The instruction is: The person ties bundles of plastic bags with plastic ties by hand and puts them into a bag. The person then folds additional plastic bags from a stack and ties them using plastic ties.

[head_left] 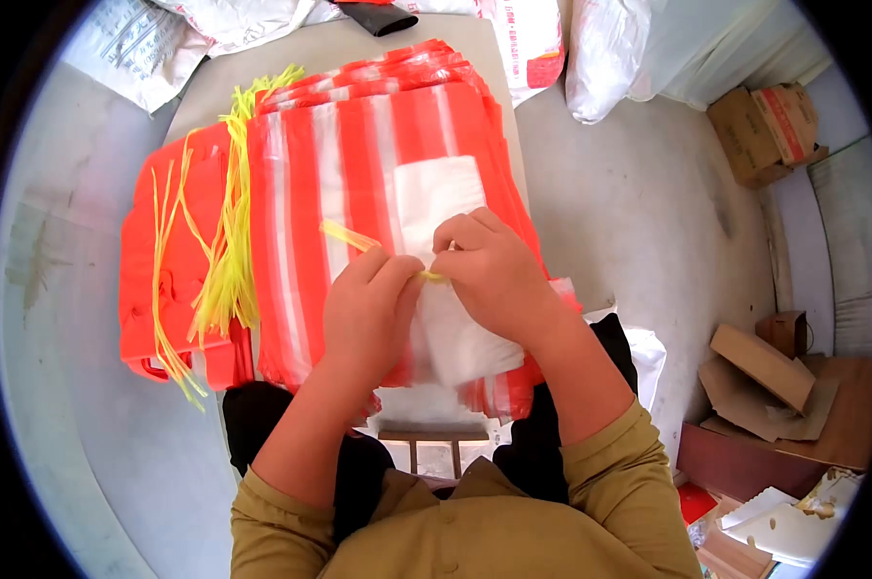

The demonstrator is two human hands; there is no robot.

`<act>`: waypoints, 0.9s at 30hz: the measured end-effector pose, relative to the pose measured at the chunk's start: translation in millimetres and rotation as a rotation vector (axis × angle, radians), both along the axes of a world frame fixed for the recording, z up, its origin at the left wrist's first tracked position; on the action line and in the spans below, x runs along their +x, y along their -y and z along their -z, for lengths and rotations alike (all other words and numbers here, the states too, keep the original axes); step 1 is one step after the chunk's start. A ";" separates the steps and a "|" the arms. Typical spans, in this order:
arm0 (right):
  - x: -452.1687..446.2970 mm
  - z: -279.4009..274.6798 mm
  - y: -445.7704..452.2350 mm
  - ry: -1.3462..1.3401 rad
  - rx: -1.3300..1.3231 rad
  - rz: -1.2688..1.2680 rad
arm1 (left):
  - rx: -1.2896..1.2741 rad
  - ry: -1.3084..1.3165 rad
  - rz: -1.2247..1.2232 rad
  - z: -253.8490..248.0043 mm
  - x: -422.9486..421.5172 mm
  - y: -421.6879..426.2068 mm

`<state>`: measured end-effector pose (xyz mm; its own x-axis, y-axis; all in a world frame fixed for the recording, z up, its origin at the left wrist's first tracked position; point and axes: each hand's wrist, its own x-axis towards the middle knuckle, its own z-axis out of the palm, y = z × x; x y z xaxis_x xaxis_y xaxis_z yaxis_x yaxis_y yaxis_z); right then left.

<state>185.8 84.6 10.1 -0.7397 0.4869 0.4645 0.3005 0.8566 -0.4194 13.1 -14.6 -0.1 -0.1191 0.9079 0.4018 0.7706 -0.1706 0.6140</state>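
Note:
My left hand point(370, 307) and my right hand point(494, 275) are close together, fingers pinched on a yellow plastic strip point(349, 234). One end of the strip sticks out past my left fingers, and a short piece shows between the hands. Beneath them lies a folded white bundle point(443, 193), long and flat, narrowed where the strip crosses it. Whether the strip goes fully round the bundle is hidden by my hands. The bundle rests on a tall stack of red-and-white striped plastic bags point(291, 232).
Left of the stack, a bunch of yellow strips point(226, 280) hangs over folded red bags point(171, 251). White printed sacks point(132, 53) lie at the back left. Cardboard boxes point(764, 135) stand against the right wall, with opened cardboard point(769, 386) lower right.

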 end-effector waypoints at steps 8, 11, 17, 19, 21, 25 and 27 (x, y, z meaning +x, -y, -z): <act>2.3 -8.1 -0.6 0.084 -0.075 -0.048 | -0.005 0.073 0.033 4.0 -4.7 -3.2; -1.6 -0.7 -0.1 0.044 0.033 0.003 | 0.011 0.012 0.000 7.4 -9.1 -3.4; 4.6 12.6 -8.5 0.032 0.165 0.084 | -0.142 -0.319 -0.025 2.3 -18.0 4.0; 4.9 12.1 -8.7 0.039 0.172 0.096 | -0.134 -0.349 -0.012 2.1 -15.7 4.1; 5.5 9.8 -8.5 0.024 0.175 0.110 | -0.133 -0.353 -0.022 6.8 -15.0 2.6; 4.5 3.4 -9.8 0.018 0.220 0.110 | -0.141 -0.367 -0.023 9.4 -15.7 2.3; 4.6 2.1 -8.1 0.035 0.263 0.126 | -0.180 -0.354 -0.033 9.0 -14.6 3.8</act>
<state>190.3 92.7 8.0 -0.6986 0.4422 0.5625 0.4218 0.8896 -0.1754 -1.5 -18.4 -9.1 -0.0323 0.9655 0.2585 0.9433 -0.0561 0.3273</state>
